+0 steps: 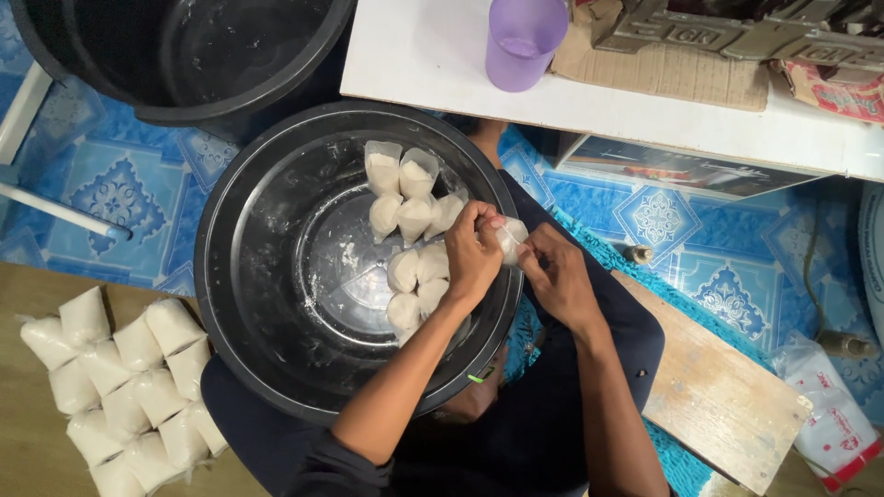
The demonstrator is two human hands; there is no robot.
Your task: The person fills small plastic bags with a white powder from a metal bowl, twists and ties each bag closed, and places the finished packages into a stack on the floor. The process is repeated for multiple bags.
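Head view: left hand [472, 253] and right hand [555, 273] both pinching one small clear plastic bag of white powder [512, 237] over rim of large round black plastic basin [230, 304]; more filled bags [412, 241] inside.

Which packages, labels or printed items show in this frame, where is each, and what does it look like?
Small packet: clear, white-filled, pinched by left hand and right hand over the basin rim.
Basin packets: a chain of similar pouches inside the black basin.
Stacked packets: white pouches in rows, lower left.
Printed bag: clear plastic with red markings, lower right.
Cardboard box: brown, on the white table.
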